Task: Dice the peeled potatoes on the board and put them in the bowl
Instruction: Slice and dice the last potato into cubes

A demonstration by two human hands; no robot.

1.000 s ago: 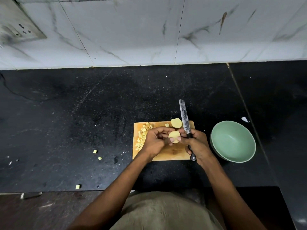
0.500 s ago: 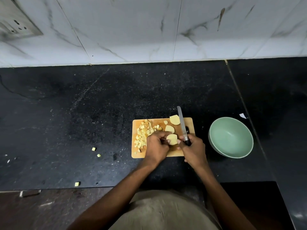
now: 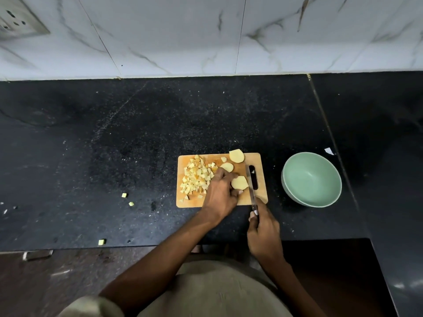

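**Potato slices: handling and hold points**

Potato slice (image 3: 239, 182) lies flat on the cutting board (image 3: 229, 201), near its right half, with the left hand (image 3: 220, 195) over its left edge. Two further slices (image 3: 227, 167) (image 3: 236, 155) sit toward the far edge, one overhanging it. A pile of diced pieces (image 3: 196, 177) occupies the left half of the board.

The left fingers curl onto the slice and pin it down. The right hand (image 3: 263, 232) grips the handle of the knife (image 3: 251, 186); the blade stands just right of the slice.

Handling judgement: the cut flesh is probably firm, light and wet, so it may slide under the blade. Hold each slice flat, fingertips tucked back from the cutting line.

The green bowl (image 3: 311, 179) stands on the counter (image 3: 137, 133) right of the board and holds nothing. Several stray cubes (image 3: 124, 195) lie on the counter to the left.
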